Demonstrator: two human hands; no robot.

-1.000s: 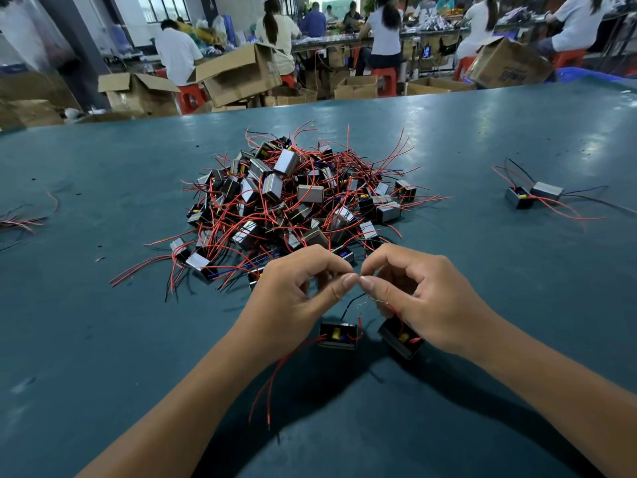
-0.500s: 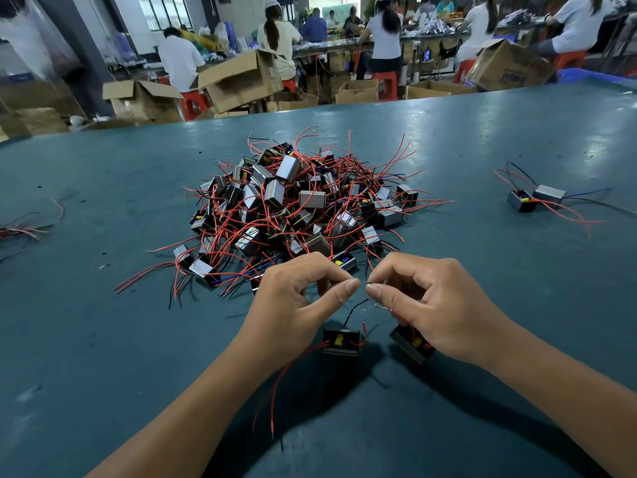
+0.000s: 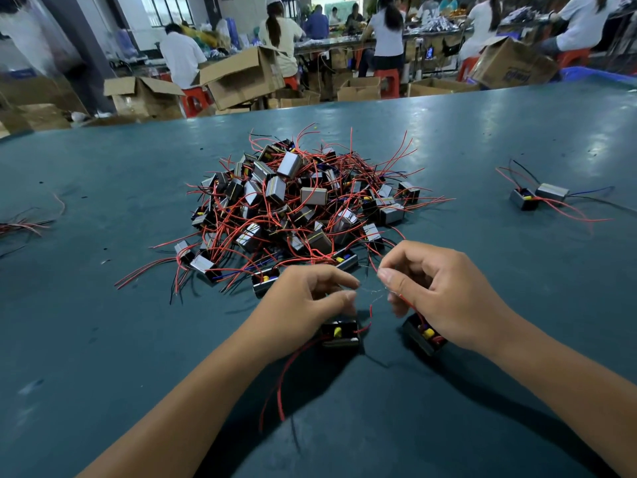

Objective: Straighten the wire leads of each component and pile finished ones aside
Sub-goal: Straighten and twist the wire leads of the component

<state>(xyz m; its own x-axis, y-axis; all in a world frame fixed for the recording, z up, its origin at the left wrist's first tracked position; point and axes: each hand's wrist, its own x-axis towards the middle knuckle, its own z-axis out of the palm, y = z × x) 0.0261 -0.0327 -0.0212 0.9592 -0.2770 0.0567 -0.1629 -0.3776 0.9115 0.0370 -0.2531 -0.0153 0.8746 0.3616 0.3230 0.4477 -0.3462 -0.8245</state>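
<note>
Your left hand [image 3: 310, 298] and right hand [image 3: 437, 291] each pinch an end of a thin lead [image 3: 370, 292] above two components [image 3: 339, 334] on the table [image 3: 103, 339]. Pull too hard and it may snap.

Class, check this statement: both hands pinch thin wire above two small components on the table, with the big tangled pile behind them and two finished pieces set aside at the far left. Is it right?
One detail is wrong. The two finished pieces lie at the far right, not the left, as the head view shows. The rest stands: the left hand and right hand pinch thin wire above two components, the big pile behind.
</note>
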